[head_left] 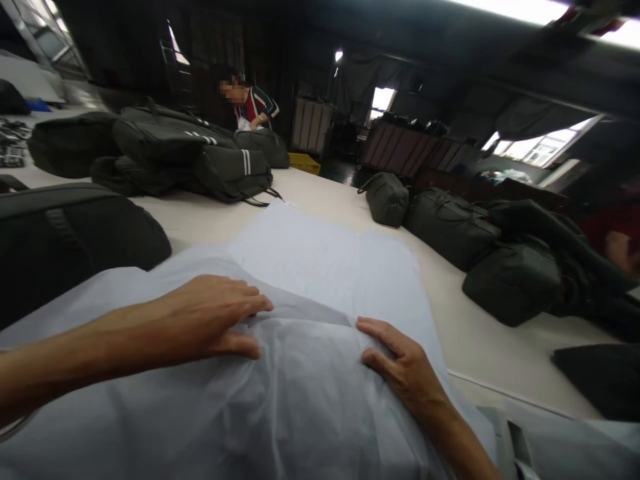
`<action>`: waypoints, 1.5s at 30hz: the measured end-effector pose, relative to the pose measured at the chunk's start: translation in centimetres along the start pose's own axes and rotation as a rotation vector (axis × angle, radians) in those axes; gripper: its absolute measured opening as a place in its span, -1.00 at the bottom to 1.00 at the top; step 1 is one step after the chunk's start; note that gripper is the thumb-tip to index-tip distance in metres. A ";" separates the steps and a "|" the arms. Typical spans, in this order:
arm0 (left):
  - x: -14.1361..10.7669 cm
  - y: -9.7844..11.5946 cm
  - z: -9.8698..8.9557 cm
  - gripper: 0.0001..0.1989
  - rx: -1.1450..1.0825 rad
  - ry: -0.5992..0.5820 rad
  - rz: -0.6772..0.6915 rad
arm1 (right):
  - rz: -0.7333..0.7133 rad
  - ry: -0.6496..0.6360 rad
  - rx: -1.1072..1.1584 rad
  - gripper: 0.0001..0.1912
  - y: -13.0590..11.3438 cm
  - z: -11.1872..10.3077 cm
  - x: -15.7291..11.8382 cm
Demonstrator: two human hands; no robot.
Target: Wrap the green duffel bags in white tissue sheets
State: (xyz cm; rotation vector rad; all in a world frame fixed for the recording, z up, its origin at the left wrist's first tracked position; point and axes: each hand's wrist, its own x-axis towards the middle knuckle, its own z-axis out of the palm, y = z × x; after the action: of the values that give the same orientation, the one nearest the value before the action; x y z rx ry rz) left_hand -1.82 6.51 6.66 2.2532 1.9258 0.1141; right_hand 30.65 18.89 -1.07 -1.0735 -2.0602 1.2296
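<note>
Head view, from the left: a dark green, rounded fabric bag (pixel 80 233) sits near my left forearm, and past it a heap of dark green, white-striped fabric bags (pixel 165 143) lies on the cream-coloured, flat tabletop (pixel 470 333). My left hand (pixel 220 317) is palm down, its fingers stretched forward and to the right, thumb parted from them, gripping nothing that I can make out. Beyond, a person in a dark striped sleeve (pixel 264 101) bends by the heap, a yellow container (pixel 304 163) just to the right.

Between and beneath my hands, on the tabletop directly before me, is a wide, milky-white sheet of thin plastic (pixel 310 380). Its long axis runs away from me, leaning slightly left at the far end; the flat part lies ahead of both sets of fingertips, my left ones reaching a little nearer. Close to me it looks greyer, puffed and wrinkled, a fold crossing between my hands; what swells it I cannot tell. Its far part is whiter and smoother.

My right hand (pixel 405 367) rests on its right side, finger and thumb apart, loosely curved, not clenched. Farther right, dark green, boxy fabric bags (pixel 450 223) stand apart from it.
</note>
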 end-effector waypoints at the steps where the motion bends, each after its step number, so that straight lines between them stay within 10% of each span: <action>1: -1.1 -0.8 -0.4 -0.52 -0.010 -0.033 -0.031 | -0.004 -0.004 -0.012 -0.62 0.2 -0.1 0.1; 8: -5.1 -2.1 -2.2 -0.85 -0.192 -0.161 -0.205 | 0.022 -0.025 -0.182 -0.54 1.9 -0.6 0.9; 18: -7.2 -4.5 -4.2 -0.70 -0.211 -0.150 -0.309 | -0.238 0.178 -0.406 -0.61 0.1 -0.7 -0.5; 25: -3.7 -7.5 -7.1 -0.73 -0.374 -0.054 -0.159 | -0.086 0.308 -0.495 -0.53 1.8 -1.8 -1.2; 35: 2.2 -11.8 4.4 -0.53 -0.065 0.053 -0.177 | 0.078 0.134 -0.466 -0.41 2.6 0.6 -0.5; 38: 1.6 -13.1 4.3 -0.58 -0.027 0.087 -0.228 | 0.084 0.116 -0.475 -0.43 2.7 0.7 -0.6; 41: 0.5 -11.6 0.7 -0.64 0.033 0.234 -0.268 | 0.068 0.111 -0.488 -0.43 2.7 0.8 -0.5; 45: -1.4 -1.9 -3.7 -0.58 -0.158 0.433 -0.076 | 0.010 0.119 -0.551 -0.44 2.5 1.0 -0.3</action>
State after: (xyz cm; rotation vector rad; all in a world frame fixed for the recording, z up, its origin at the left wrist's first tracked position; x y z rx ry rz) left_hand -4.48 5.76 10.02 2.1788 2.1064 0.7717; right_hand 31.02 18.88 -3.75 -1.3540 -2.3596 0.5839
